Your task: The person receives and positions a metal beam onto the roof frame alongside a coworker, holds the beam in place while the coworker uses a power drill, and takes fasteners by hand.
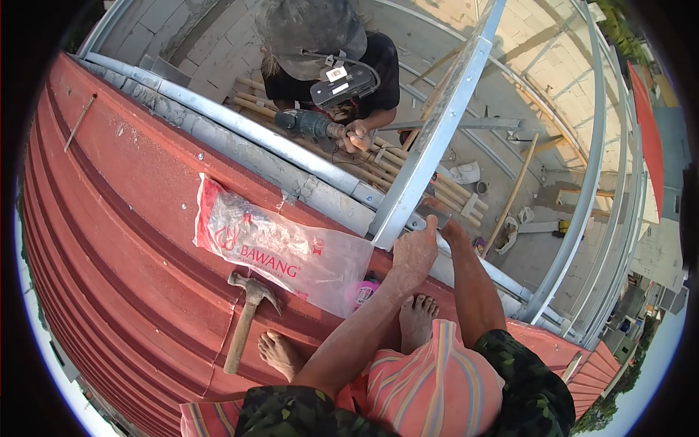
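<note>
Working barefoot on a red ribbed metal roof [138,197], wearing camouflage sleeves [291,411], holding the left hand [415,251] and the right hand [450,224] close together at the roof's wall-side edge. Reaching in just beside the lower end of a galvanized steel beam [444,120], at its meeting with a galvanized rail [291,150] along that edge. Curling the left fingers, pointing one toward the rail and partly overlapping the right hand; being unable to tell from this view either grip as closed on anything or loose. Showing a clear-and-red plastic bag [273,244] printed "BAWANG" lying lengthwise near the same edge. Showing also a wooden-handled claw hammer [246,320] just beside the bag, farther in from the edge, and a pink object [362,293] with a white label at the bag's end, near the left forearm. Picturing beyond the edge a co-worker in a gray cap [312,36], gripping a power drill [309,125] above wooden poles [386,171].
</note>
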Tool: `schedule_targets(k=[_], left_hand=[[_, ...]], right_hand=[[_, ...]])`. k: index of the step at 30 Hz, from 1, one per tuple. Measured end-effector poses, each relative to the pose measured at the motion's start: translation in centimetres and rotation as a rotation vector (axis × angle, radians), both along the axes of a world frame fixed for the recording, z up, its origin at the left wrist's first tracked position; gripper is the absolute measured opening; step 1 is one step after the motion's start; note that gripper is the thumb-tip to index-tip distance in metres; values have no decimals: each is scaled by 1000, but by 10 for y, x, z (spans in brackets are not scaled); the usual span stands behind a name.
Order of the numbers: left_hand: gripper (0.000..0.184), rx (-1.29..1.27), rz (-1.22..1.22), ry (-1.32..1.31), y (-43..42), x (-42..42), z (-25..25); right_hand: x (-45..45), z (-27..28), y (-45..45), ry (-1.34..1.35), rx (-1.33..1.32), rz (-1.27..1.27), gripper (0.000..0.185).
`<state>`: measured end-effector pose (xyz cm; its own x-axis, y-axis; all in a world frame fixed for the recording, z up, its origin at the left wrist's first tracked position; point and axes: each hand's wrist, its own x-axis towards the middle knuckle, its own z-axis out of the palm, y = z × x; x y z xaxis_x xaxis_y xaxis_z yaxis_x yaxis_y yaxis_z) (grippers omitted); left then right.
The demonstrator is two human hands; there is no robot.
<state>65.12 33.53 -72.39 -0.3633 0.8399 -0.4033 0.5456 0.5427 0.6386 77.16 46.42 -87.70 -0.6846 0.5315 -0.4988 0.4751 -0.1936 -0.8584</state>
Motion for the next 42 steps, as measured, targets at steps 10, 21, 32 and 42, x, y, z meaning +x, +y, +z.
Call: schedule_targets(k=[10, 21, 32, 42], left_hand=[[22, 24, 36, -54, -1, 0, -1], [21, 69, 71, -103, -3, -2, 0], [22, 65, 82, -108, -3, -1, -2], [18, 91, 99, -79, -3, 0, -4]], right_hand=[[5, 7, 2, -35, 21, -15, 31], [-1, 11, 6, -46, 28, 18, 30], [3, 10, 4, -57, 23, 12, 30], [12, 9, 2, -83, 17, 19, 30]])
